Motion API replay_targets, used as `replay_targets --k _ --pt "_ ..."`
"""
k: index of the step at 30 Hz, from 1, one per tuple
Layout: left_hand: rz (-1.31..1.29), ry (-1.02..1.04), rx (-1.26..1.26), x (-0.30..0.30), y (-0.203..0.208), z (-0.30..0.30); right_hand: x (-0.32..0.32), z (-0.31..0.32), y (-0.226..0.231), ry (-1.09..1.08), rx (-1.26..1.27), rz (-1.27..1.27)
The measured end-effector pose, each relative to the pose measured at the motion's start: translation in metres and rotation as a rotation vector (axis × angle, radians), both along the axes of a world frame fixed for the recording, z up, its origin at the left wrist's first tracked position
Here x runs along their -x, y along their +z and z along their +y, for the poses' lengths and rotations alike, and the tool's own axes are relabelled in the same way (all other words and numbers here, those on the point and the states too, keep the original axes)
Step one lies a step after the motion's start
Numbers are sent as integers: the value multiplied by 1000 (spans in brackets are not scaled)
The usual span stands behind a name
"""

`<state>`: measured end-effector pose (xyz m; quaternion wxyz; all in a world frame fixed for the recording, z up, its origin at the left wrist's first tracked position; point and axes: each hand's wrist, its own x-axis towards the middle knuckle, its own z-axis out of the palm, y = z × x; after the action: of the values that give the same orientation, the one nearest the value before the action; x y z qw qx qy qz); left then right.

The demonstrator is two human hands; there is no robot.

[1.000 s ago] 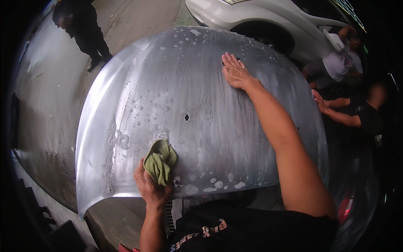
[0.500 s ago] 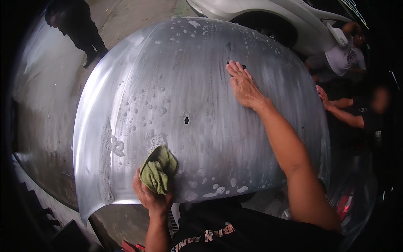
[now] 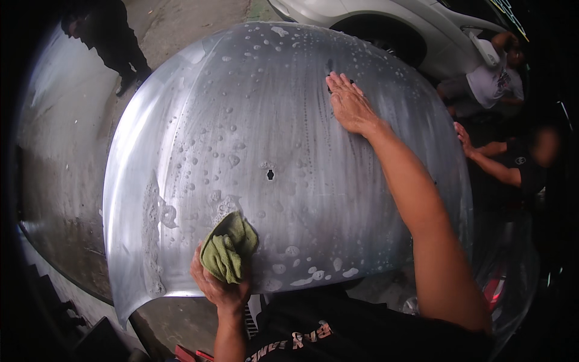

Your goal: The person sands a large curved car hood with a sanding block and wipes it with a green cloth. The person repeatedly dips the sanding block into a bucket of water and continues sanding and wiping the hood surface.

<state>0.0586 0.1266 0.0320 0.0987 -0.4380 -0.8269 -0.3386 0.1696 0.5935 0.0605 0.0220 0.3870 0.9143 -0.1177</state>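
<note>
A large silver-grey car hood [image 3: 289, 199], wet with soapy water and foam patches, lies in front of me. My left hand [image 3: 220, 286] is at its near edge, closed around a crumpled green cloth [image 3: 229, 247]. Farther out, my right hand [image 3: 353, 108] lies nearly flat on the hood, fingers extended and close together. Dark edges of a small black pad [image 3: 330, 89] show beside the fingertips; the palm and fingers cover most of it. A small keyhole-shaped opening [image 3: 270, 175] sits in the hood between my hands.
A white car [image 3: 374, 15] stands beyond the hood. At the right, another person's hands [image 3: 463, 140] touch the hood's edge, with a second person in a light shirt [image 3: 494, 87] behind. Someone in dark clothes [image 3: 111, 42] stands at the far left on the wet floor [image 3: 66, 175].
My right hand has slid slightly away from me along the hood, and the dark pad edges moved with it. The left hand and green cloth have barely shifted.
</note>
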Motion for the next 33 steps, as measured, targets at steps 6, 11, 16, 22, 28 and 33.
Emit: replay_targets --k 6,11,16,22,28,33 --pt "-9 70 52 -6 1 -9 -8 -37 -11 57 -17 26" --pt "-18 5 15 -1 -1 1 21 47 -5 -68 -36 -27" --pt "-38 71 22 -2 -3 -5 22 74 26 -446 564 891" --pt "-43 50 16 -1 1 -2 -31 34 63 -494 914 1158" --pt "-51 44 33 -2 3 -5 -17 -16 21 92 -177 -265" --pt "-56 53 17 -3 0 -5 4 -11 27 215 -391 -475"
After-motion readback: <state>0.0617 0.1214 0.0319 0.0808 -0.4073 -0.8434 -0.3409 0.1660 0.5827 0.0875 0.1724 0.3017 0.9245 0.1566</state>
